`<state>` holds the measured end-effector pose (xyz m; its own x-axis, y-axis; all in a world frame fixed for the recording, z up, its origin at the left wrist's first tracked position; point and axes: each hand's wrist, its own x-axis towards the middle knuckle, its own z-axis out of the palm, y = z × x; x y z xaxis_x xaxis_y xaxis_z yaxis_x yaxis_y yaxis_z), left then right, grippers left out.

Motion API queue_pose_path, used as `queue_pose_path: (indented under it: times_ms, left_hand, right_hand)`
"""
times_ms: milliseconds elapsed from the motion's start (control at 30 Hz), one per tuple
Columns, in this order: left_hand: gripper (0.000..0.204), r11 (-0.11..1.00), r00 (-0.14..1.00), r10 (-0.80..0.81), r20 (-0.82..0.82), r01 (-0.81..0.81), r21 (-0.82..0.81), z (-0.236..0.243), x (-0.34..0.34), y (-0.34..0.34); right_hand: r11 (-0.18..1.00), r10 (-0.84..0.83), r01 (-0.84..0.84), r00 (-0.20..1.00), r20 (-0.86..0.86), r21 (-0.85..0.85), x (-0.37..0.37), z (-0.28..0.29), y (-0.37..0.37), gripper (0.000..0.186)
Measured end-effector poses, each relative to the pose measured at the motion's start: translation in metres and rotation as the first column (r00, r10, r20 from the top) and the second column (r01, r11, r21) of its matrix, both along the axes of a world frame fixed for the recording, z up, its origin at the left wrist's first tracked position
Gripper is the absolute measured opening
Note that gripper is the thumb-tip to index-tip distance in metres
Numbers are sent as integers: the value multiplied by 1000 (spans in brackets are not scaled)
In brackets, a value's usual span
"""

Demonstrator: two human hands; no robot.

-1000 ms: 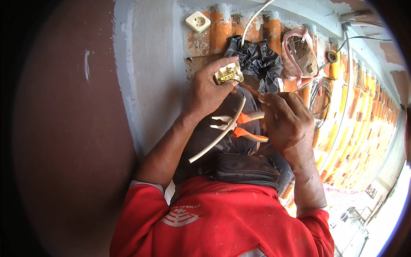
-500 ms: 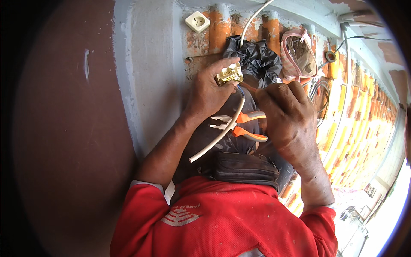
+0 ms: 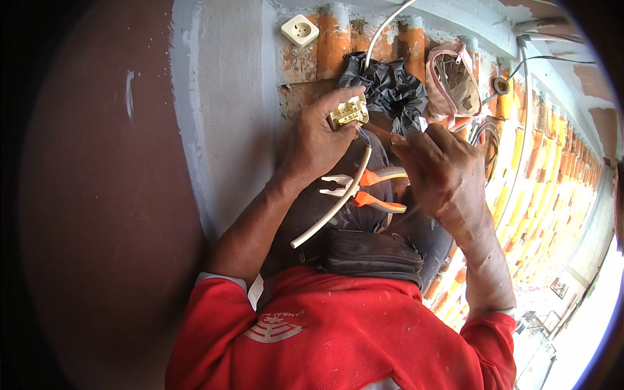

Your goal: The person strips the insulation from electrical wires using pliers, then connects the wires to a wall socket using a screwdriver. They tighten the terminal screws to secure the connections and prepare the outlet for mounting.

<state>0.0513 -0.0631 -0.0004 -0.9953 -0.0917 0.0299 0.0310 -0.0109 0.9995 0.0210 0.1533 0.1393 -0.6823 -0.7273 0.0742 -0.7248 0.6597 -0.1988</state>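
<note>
My left hand (image 3: pixel 318 140) grips the cream inner part of an electrical socket (image 3: pixel 349 112) between thumb and fingers, its metal contacts facing up. From its lower edge hangs a short white cable (image 3: pixel 338 209) with a bit of blue wire at the top. My right hand (image 3: pixel 445 169) is closed round a screwdriver (image 3: pixel 380 132), whose thin reddish shaft points at the socket part. The handle is hidden in my fist, and I cannot tell if the tip touches a screw. Combination pliers (image 3: pixel 377 188) with orange and grey handles lie across my lap, partly under the cable.
A cream socket cover (image 3: pixel 300 30) lies on the clay roof tiles (image 3: pixel 335 39) ahead. Near it are a black plastic bag (image 3: pixel 390 84) with a white cable, and an open pink pouch (image 3: pixel 455 81). A brown wall (image 3: pixel 104 195) rises at my left; a black waist bag (image 3: pixel 374 255) sits at my belly.
My right hand has turned and shifted slightly right, with its fingers lower round the screwdriver. The hanging cable has swung a little to the right. My left hand stays nearly still.
</note>
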Motion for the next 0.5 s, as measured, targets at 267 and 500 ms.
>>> queue_pose_path:
  times_ms: [267,500]
  left_hand:
    - [56,999,1000,-3,18,4,-46,8,2,-1]
    - [56,1000,1000,1,-17,-2,-25,3,1,0]
  right_hand:
    - [995,31,-32,999,-11,-89,2,4,-10,14]
    - [990,-110,120,985,132,-69,0,-5,-4,14]
